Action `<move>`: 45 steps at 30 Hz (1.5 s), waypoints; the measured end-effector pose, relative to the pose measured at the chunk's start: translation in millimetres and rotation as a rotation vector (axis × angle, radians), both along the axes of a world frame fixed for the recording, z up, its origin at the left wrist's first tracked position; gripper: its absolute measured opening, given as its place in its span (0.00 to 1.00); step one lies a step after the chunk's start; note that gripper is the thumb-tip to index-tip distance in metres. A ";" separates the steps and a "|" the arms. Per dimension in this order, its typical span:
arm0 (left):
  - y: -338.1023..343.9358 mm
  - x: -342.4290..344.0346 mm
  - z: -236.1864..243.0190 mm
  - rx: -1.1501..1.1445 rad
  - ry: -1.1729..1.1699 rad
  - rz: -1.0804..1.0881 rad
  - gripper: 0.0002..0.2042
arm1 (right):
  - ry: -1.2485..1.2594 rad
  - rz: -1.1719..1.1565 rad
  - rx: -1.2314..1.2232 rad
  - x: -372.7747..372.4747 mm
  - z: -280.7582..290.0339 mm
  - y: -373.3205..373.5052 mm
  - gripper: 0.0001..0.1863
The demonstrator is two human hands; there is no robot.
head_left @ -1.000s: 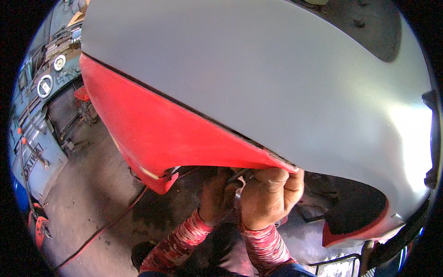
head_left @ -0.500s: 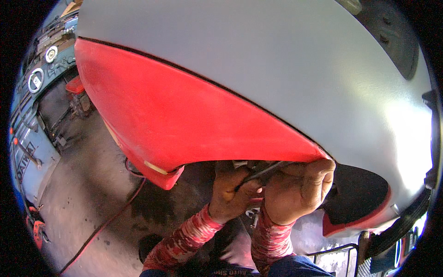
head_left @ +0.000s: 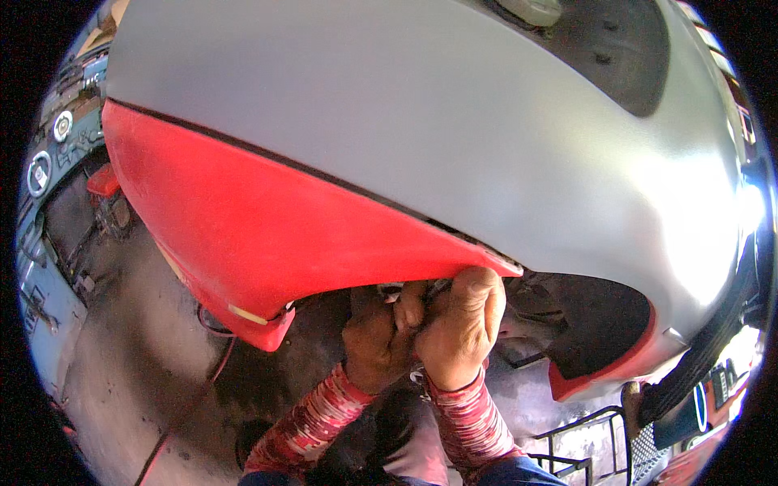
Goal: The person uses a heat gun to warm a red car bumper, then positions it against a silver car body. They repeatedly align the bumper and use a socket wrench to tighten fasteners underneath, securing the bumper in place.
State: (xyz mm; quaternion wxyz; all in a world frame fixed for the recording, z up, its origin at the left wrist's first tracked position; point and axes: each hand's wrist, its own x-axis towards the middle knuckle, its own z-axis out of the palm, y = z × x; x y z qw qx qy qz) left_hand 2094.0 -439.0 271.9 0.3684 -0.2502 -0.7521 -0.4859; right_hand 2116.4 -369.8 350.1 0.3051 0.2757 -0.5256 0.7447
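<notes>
A red body panel (head_left: 267, 211) hangs along the lower edge of a large grey-painted body shell (head_left: 389, 105), a dark seam between them. My right hand (head_left: 460, 324), closed with thumb on top, grips the red panel's lower edge near its tapered right tip. My left hand (head_left: 377, 336) is just left of it beneath the edge, fingers curled beside my right hand; what they hold is hidden.
At the left stands blue-grey machinery (head_left: 49, 308) with handwheels and a small red part (head_left: 104, 182). A hose (head_left: 217, 373) crosses the floor. A red-rimmed dark opening (head_left: 600, 324) is right of my hands; a black metal frame (head_left: 587, 413) sits lower right.
The shell and my hands sit further left in view than half a second ago. My hands are closer together, and the dark tool seen between them then is now mostly hidden.
</notes>
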 end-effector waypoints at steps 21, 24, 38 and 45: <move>-17.5 -4.8 -49.7 1.362 -0.933 -1.924 0.20 | 0.016 0.015 0.011 17.6 10.2 -4.5 0.23; -21.5 -7.5 -48.6 0.973 -0.781 -1.897 0.20 | -0.028 0.002 0.022 25.9 14.1 -7.4 0.22; -51.0 39.0 -11.0 0.487 -0.515 -0.802 0.09 | -0.050 0.037 -0.093 45.8 9.8 -13.8 0.17; -39.5 63.4 8.3 -0.116 0.118 0.013 0.19 | -0.042 0.024 -0.076 54.8 19.1 -15.5 0.17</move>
